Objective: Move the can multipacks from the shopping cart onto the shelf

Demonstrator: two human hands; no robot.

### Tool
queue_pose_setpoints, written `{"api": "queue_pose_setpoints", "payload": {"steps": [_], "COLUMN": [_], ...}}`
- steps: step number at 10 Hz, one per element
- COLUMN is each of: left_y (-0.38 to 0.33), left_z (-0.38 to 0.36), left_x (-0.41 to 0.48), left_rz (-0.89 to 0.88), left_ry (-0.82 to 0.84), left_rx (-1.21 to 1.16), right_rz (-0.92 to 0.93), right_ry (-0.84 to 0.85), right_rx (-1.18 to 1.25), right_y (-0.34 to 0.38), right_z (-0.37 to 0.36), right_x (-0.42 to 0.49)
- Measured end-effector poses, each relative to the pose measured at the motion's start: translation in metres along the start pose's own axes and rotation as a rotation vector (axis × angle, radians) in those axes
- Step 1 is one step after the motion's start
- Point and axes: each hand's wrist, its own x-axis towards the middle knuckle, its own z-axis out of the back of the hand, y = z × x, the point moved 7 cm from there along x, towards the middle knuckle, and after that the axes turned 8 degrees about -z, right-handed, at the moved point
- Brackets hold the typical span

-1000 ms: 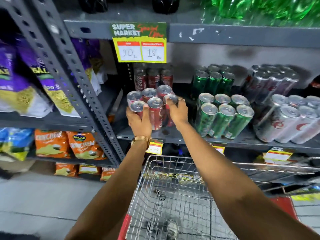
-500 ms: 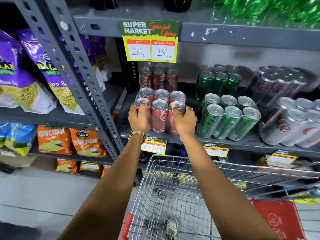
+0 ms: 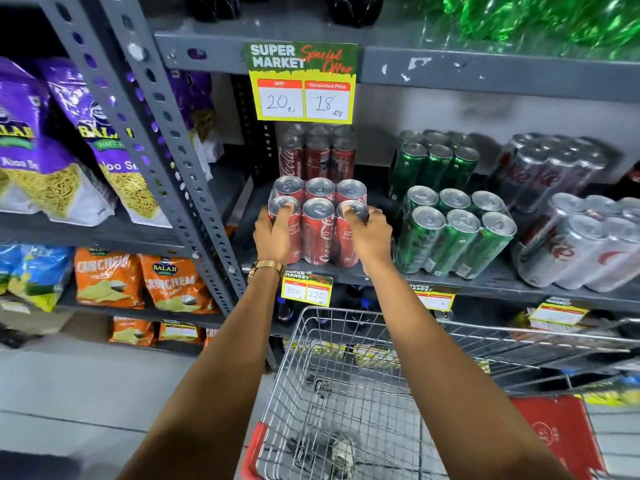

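Observation:
A shrink-wrapped multipack of red cola cans (image 3: 320, 226) stands upright at the front of the grey shelf (image 3: 381, 277). My left hand (image 3: 273, 235) grips its left side, thumb on a can top. My right hand (image 3: 369, 235) grips its right side the same way. A second red multipack (image 3: 317, 155) stands behind it. The wire shopping cart (image 3: 346, 393) below my arms holds no packs that I can see.
Green can multipacks (image 3: 453, 233) and silver can multipacks (image 3: 588, 244) fill the shelf to the right. A perforated steel upright (image 3: 180, 174) stands to the left, with snack bags (image 3: 69, 147) beyond it. A price sign (image 3: 303, 83) hangs from the shelf above.
The red multipack has come down from a tilted, lifted position to stand upright on the shelf front. Both hands stayed on its sides.

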Motion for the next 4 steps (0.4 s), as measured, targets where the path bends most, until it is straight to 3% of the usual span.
{"api": "queue_pose_setpoints", "payload": {"steps": [2, 3, 4], "left_y": [0.032, 0.001, -0.025], "left_z": [-0.003, 0.002, 0.011], "left_x": [0.025, 0.001, -0.015], "left_rz": [0.054, 0.085, 0.004], "left_ry": [0.111, 0.17, 0.195], "left_rx": [-0.052, 0.019, 0.227], "right_rz": [0.046, 0.077, 0.188], "right_ry": [-0.011, 0.038, -0.01], "right_rx": [-0.022, -0.182, -0.499], "right_y": [0.004, 0.01, 0.008], "right_z": [-0.001, -0.003, 0.001], "right_x": [-0.008, -0.021, -0.034]}}
